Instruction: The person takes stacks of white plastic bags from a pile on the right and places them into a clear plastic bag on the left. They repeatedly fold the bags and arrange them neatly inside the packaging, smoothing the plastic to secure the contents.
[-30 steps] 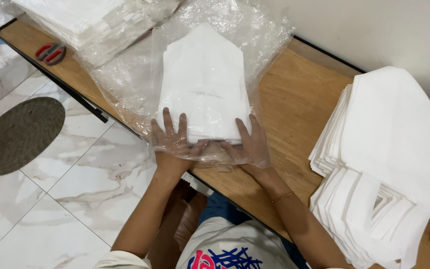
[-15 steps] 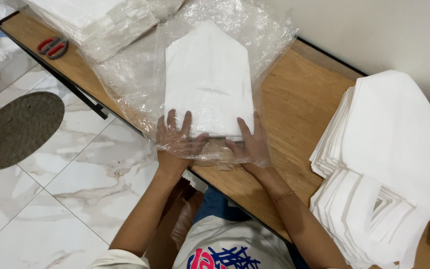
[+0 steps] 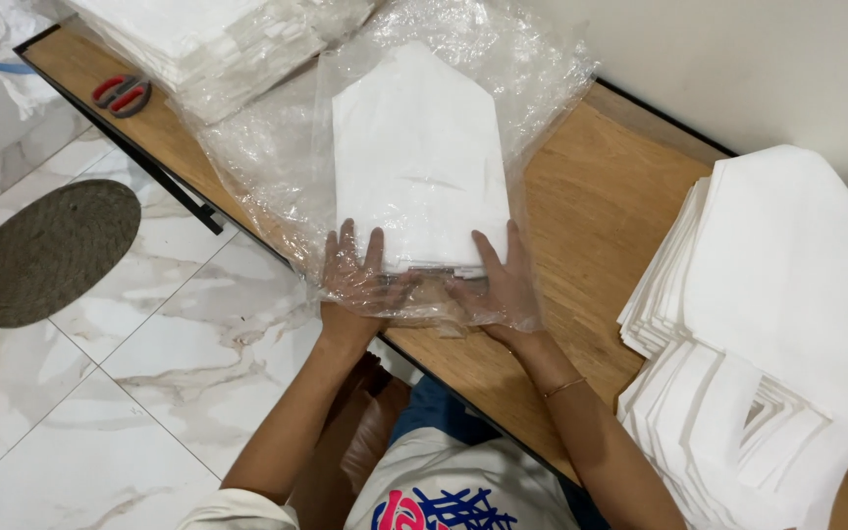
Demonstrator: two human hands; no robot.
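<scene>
A stack of white folded fabric pieces [image 3: 414, 167] with a pointed far end lies inside a clear plastic bag [image 3: 257, 157] on a wooden table [image 3: 601, 206]. My left hand [image 3: 355, 275] and my right hand [image 3: 503, 285] rest flat on the stack's near end, fingers spread. Crinkled plastic film covers both hands. The thumbs point toward each other along the stack's near edge. Neither hand grips anything that I can see.
Red-handled scissors [image 3: 122, 94] lie at the table's far left, beside a plastic-wrapped pile of white fabric [image 3: 208, 39]. Two more piles of white pieces [image 3: 787, 265] fill the right end. A round woven mat [image 3: 46, 250] lies on the marble floor to the left.
Both hands have stayed on the stack's near end. The left fingers have spread slightly, and the view has drifted a little.
</scene>
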